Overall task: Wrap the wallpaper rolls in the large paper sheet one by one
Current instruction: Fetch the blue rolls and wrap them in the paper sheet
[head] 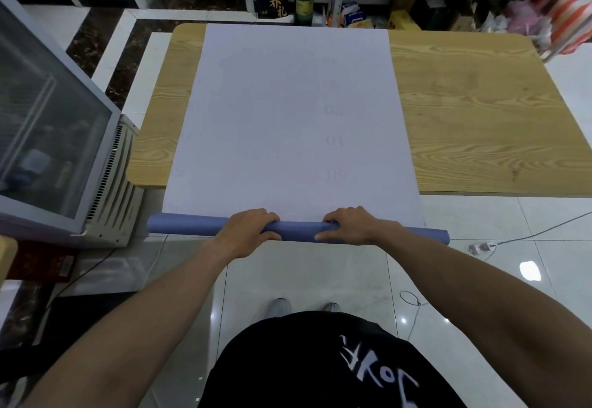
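A large pale sheet of paper (288,113) lies lengthwise across the wooden table (474,113) and hangs past its near edge. At the sheet's near end a blue wallpaper roll (192,227) lies crosswise, out beyond the table edge. My left hand (253,228) grips the roll left of its middle, fingers curled over the top. My right hand (349,225) grips it right of the middle in the same way. Both ends of the roll stick out past the sheet's sides.
A glass-fronted cabinet (48,138) stands close on the left. Shelves with boxes, a bottle (303,4) and bags run behind the table. A cable and plug (480,247) lie on the white tiled floor at right.
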A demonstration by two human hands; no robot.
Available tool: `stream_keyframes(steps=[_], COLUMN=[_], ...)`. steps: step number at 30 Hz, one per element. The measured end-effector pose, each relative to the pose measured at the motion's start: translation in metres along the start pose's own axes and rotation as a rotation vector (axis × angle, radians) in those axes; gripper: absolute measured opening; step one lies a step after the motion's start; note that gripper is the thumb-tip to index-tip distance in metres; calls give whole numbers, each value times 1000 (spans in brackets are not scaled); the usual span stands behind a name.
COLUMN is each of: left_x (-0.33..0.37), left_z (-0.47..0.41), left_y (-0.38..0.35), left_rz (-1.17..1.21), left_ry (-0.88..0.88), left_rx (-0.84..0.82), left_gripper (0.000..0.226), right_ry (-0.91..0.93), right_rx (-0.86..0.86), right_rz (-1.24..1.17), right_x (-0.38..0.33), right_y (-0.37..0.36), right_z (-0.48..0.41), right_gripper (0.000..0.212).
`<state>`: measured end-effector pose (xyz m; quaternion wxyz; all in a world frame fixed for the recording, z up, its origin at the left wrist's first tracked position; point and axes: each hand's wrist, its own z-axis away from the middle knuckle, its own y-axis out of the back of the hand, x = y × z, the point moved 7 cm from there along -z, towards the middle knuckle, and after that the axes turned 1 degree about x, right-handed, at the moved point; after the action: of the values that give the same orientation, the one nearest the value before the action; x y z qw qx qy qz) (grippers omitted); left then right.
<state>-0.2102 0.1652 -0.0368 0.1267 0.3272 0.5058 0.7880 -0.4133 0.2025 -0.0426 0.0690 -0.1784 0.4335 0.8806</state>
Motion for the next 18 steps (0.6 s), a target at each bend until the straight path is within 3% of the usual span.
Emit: stream_keyframes(steps=[5, 9, 11, 15, 18], left_x=[-5, -5, -1, 4, 1], left_z=[-1, 0, 2, 5, 7], left_y=[1, 2, 3, 2, -2], left_rz=[83, 159, 93, -4, -43], left_ry=[37, 78, 51, 10, 6], left_rx=[-42, -121, -77, 20, 9], left_gripper=[28, 45, 57, 38, 30], right_ry=[45, 64, 44, 5, 37], right_rx=[148, 50, 4, -75, 17], right_rz=[-24, -110, -147, -130, 6], right_x=[1, 2, 2, 2, -2], right_y=[0, -6, -6, -3, -1], right_z=[8, 7, 5, 3, 6], right_gripper=[52, 37, 38, 45, 54])
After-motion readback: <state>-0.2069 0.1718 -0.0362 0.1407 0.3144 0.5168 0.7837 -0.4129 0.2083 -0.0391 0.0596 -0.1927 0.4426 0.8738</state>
